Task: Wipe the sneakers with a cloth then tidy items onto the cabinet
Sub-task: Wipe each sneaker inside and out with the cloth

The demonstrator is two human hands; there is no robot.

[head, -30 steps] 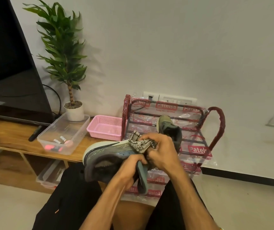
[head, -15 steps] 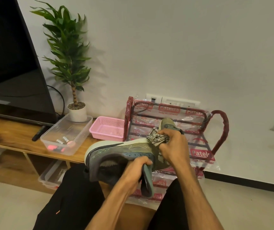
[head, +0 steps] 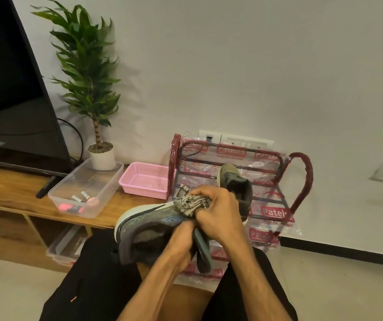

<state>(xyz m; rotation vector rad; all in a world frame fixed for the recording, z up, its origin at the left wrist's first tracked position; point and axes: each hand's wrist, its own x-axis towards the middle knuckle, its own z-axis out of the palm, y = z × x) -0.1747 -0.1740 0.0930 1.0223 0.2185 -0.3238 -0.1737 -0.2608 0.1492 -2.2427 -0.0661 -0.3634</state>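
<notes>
Centre of frame, low: the sneaker [head: 148, 228] lies on its side over my lap, pale sole towards the upper left, opening facing me.

Left hand [head: 182, 237] grips the shoe at the collar, fingers curled in around the edge of the opening. I can't see the fingertips themselves.

Right hand [head: 220, 215] is fisted round the bunched striped cloth [head: 191, 203], pressing it onto the upper near the laces.

The second sneaker [head: 235, 184] stands toe-up on the red rack [head: 303, 179], right of centre, just behind my hands. Whether it has been wiped I can't tell.

My read of the step: wiping, shoe one. Tidying not begun.

Notes on doing it well:
- The cloth is wadded tight, so little of it meets the shoe. I would loosen the bunch and lay a flatter face on the upper.
- Brace firmly with the left hand; the shoe has only my lap under it and will likely twist under a hard stroke.
- Work in one direction, heel to toe, then turn the shoe to reach the sole edge — pale foam probably shows marks most.
- Mind the laces; a loose fold could snag there.

Left of frame, the wooden counter [head: 7, 193] carries a pink basket [head: 143, 181] and a clear tub [head: 93, 208] — likely where loose items go afterwards.
</notes>
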